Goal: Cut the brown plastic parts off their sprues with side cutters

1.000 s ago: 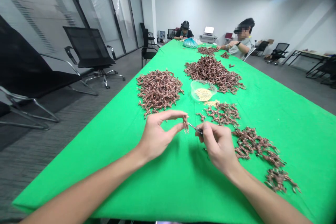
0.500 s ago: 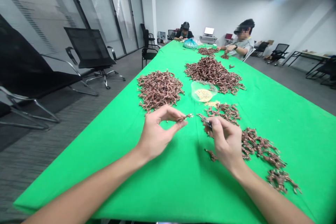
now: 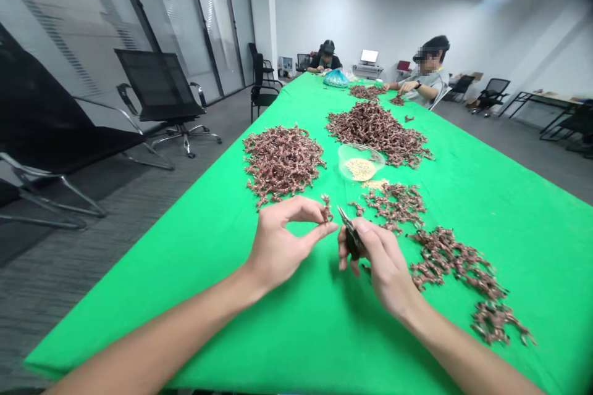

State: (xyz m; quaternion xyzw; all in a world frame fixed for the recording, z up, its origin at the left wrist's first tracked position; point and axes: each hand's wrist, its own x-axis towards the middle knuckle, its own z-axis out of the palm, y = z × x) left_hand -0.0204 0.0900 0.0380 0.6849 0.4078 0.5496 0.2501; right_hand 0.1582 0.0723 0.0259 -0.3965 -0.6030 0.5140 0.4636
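Note:
Between the thumb and fingers of my left hand (image 3: 282, 241) is a small brown figurine (image 3: 327, 207), seemingly an animal, held upright above the cloth. My right hand (image 3: 382, 262) grips small dark-handled pliers (image 3: 351, 236). Their pointed metal jaws tilt up and left, a little to the right of the figurine and apart from it. Behind my left hand lies a heap of brown figurines (image 3: 283, 162). Looser figurines (image 3: 393, 203) lie beyond my right hand, and another cluster (image 3: 451, 259) spreads to its right. My curled fingers partly hide the plier handles.
A clear plastic bowl (image 3: 345, 157) holds pale small bits, with more bits (image 3: 376, 184) spilled beside it. A larger figurine pile (image 3: 375, 129) stands behind on the green cloth (image 3: 208, 321). Two people sit farther along the table, near a blue bag (image 3: 336, 78). Black chairs (image 3: 157, 86) stand left.
The figurine has turned from lying sideways to upright in my left fingers. My right hand has moved left and slightly down, and the pliers now point more upward.

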